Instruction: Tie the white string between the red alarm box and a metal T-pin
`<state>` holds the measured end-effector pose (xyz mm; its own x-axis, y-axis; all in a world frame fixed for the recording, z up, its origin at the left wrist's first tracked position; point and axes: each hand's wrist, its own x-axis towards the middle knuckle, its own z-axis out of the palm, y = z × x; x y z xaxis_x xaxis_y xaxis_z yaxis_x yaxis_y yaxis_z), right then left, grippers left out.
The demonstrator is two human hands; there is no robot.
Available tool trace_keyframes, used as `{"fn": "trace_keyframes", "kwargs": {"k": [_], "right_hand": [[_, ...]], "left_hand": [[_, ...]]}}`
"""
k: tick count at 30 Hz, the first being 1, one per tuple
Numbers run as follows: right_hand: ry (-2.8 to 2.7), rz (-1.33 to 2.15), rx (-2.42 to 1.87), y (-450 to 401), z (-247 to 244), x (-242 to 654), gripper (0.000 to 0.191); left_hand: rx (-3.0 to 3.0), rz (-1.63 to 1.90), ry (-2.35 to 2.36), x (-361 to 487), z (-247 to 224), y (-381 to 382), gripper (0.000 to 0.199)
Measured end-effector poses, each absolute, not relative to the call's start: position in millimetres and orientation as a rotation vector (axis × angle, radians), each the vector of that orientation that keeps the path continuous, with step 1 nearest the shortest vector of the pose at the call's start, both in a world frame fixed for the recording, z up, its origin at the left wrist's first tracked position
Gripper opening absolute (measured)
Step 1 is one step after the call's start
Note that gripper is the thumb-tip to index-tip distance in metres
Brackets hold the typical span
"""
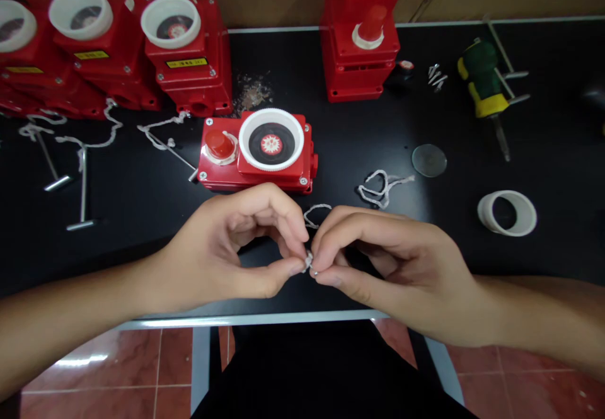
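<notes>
Near the table's front edge, my left hand (pixel 250 242) and my right hand (pixel 387 255) meet fingertip to fingertip. Between thumb and fingers, my left hand pinches a knotted bit of white cord (pixel 308 260). My right hand pinches a small shiny metal piece at the same knot, mostly hidden by the fingertips. A loop of the cord (pixel 317 207) shows behind the fingers. Just beyond my left hand lies a red box (pixel 231 168) with a red knob (pixel 220 144) and a white ring (pixel 271 166) around a black disc.
Red boxes (pixel 212 60) with corded metal T-bars stand left. Another red box (pixel 354 79) stands at the back. Rightward lie loose cord (pixel 384 192), a glass disc (pixel 429 160), screws (pixel 437 77), a green-yellow screwdriver (pixel 481 72) and a white ring (pixel 524 214). The table's front edge (pixel 265 319) is near.
</notes>
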<state>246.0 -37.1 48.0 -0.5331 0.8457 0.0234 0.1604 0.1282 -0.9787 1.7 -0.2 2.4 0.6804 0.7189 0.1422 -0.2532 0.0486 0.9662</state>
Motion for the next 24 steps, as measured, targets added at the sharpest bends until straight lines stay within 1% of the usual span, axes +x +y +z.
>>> {"fn": "trace_keyframes", "kwargs": {"k": [7, 16, 21, 24], "right_hand": [[-1.746, 1.494, -0.997, -36.3, 42.5, 244.5, 0.009], [-1.716, 1.504, -1.009, -36.3, 47.3, 244.5, 0.009], [-1.686, 1.531, -1.028, -35.6, 46.7, 243.1, 0.004], [-1.683, 1.537, -1.051, -35.2, 47.3, 242.3, 0.006]], "left_hand": [[1.327, 0.801, 0.432, 0.3, 1.3, -0.6, 0.022], [1.373, 0.839, 0.448, 1.8, 2.8, -1.4, 0.021], [1.382, 0.837, 0.445, 1.4, 1.5, 0.5, 0.022], [1.411, 0.849, 0.443, 0.6, 2.0, 0.7, 0.022]]}}
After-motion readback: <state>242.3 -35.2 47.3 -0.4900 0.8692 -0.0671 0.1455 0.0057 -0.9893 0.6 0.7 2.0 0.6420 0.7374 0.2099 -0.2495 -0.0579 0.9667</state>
